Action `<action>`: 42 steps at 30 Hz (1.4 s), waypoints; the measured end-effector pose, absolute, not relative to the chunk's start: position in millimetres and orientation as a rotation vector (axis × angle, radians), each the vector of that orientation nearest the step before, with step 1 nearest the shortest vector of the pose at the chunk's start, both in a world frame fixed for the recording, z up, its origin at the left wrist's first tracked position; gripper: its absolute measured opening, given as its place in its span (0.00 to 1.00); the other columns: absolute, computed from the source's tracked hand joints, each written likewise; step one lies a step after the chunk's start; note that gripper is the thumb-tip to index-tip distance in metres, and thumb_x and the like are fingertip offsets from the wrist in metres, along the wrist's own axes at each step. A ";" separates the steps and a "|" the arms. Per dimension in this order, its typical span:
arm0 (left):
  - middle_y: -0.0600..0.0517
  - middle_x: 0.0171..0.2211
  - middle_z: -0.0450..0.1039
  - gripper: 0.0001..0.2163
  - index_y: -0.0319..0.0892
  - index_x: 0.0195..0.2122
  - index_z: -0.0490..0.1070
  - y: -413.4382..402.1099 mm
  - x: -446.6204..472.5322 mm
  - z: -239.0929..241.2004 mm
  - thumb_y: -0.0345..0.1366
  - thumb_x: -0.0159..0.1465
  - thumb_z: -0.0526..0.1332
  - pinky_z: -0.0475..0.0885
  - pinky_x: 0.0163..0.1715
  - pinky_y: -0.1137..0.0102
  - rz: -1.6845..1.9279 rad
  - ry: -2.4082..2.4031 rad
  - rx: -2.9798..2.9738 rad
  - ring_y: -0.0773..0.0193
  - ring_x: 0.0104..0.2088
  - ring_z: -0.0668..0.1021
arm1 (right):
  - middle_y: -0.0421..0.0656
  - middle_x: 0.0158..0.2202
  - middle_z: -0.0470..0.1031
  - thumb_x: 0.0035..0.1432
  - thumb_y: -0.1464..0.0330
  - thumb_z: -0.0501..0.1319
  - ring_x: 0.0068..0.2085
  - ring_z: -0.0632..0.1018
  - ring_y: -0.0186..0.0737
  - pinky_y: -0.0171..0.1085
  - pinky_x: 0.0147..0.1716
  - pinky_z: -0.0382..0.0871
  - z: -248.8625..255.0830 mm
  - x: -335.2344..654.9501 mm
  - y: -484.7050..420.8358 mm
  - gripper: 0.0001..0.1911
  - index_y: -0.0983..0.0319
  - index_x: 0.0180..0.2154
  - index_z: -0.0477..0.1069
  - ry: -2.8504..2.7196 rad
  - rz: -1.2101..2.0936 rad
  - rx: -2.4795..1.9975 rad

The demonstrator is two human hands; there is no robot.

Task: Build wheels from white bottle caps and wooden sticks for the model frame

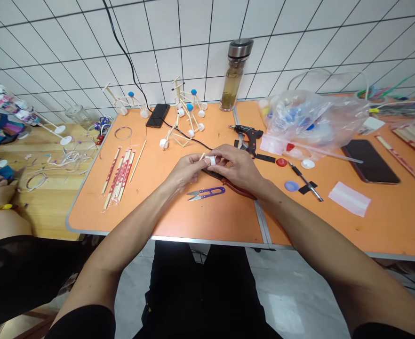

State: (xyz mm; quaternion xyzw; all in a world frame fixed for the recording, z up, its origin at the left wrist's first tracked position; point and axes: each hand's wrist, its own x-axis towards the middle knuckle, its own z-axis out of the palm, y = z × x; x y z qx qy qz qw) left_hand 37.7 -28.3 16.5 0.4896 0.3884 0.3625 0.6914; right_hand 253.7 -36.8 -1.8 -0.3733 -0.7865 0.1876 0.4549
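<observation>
White cap sat pinched between the fingertips of both hands, just above the orange table. The right hand gripped it from the side, fingers pressed together. The left hand pinched what looked like a wooden stick against it. Purple snips lay just below the hands, and a glue gun lay near the right one.

Small white cap between fingers

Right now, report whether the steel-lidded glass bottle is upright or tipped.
Upright: the steel-lidded glass bottle stands on its base, lid on top.
</observation>
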 end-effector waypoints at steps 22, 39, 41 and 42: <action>0.53 0.29 0.82 0.24 0.41 0.37 0.85 -22.4 39.7 8.2 0.50 0.48 0.88 0.60 0.25 0.71 0.913 0.897 1.218 0.70 0.25 0.70 | 0.46 0.49 0.86 0.78 0.57 0.69 0.47 0.85 0.48 0.47 0.44 0.83 -14.8 248.4 -36.6 0.10 0.52 0.53 0.85 -1.899 0.266 -0.811; 0.46 0.39 0.88 0.26 0.40 0.46 0.87 -21.4 38.1 10.5 0.50 0.52 0.86 0.80 0.42 0.64 0.979 0.827 1.309 0.59 0.36 0.84 | 0.47 0.51 0.86 0.59 0.40 0.80 0.50 0.87 0.53 0.52 0.53 0.85 -15.1 251.1 -34.3 0.29 0.53 0.50 0.85 -1.572 0.816 -0.985; 0.46 0.37 0.88 0.25 0.40 0.43 0.86 -22.1 38.2 12.2 0.51 0.52 0.86 0.79 0.38 0.66 0.972 0.844 1.297 0.60 0.34 0.82 | 0.46 0.50 0.86 0.60 0.40 0.79 0.49 0.87 0.52 0.51 0.52 0.84 -13.1 250.5 -35.9 0.28 0.53 0.50 0.85 -1.625 0.723 -1.040; 0.46 0.37 0.88 0.25 0.40 0.42 0.86 -22.3 38.4 12.4 0.52 0.51 0.86 0.78 0.38 0.67 0.970 0.845 1.298 0.60 0.35 0.83 | 0.46 0.48 0.86 0.62 0.40 0.78 0.48 0.86 0.52 0.51 0.50 0.84 -11.6 249.6 -37.4 0.27 0.53 0.49 0.86 -1.660 0.659 -1.065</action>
